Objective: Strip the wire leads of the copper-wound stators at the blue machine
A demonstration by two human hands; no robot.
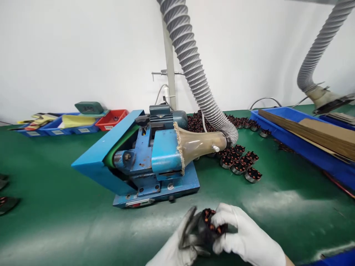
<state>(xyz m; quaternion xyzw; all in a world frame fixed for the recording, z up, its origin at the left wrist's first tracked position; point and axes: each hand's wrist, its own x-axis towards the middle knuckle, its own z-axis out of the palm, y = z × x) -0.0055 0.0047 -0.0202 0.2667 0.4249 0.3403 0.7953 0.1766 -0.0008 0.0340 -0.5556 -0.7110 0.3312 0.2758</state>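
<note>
Both hands wear white gloves and meet low in the middle of the head view. My left hand (pixel 183 238) has dark, stained fingertips closed round the left side of a black motor stator with copper windings (pixel 208 221). On the stator's right side, my right hand (pixel 238 232) grips it with bent fingers. Motion blurs the stator's lower part. Beyond the hands stands a blue belt sander (pixel 142 151) with a green belt. Similar stators (pixel 253 174) rest on the green table to the right of the machine.
A grey ribbed hose (pixel 194 62) drops to the funnel (pixel 202 144) on the machine. Blue bins (pixel 57 127) and a red bin (pixel 112 120) sit back left. A blue tray (pixel 305 147) holding cardboard lies right.
</note>
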